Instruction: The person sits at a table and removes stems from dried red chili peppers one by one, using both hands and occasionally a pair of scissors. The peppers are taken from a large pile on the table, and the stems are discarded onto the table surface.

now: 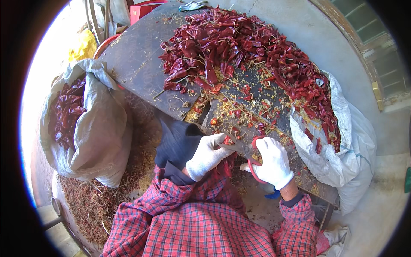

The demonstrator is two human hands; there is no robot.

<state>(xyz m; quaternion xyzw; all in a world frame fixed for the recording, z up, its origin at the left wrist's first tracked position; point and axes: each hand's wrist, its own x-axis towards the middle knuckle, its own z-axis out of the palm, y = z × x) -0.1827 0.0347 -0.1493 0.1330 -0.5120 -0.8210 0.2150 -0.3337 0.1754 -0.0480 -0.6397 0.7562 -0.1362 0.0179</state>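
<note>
My right hand, in a white knit glove, grips red-handled scissors with the blades parted and pointing left. My left hand, gloved the same way, holds a dried red chili pepper between the blades; most of the pepper is hidden by the glove and blades. Beyond my hands, a large heap of dried red chili peppers lies on the dark board table. Loose yellow seeds and red pepper scraps are scattered over the boards near the scissors.
A woven sack of peppers stands at the left, and another white woven sack lies open at the table's right edge. A pile of stems and scraps covers the lower left. A spare glove rests at the table's far edge.
</note>
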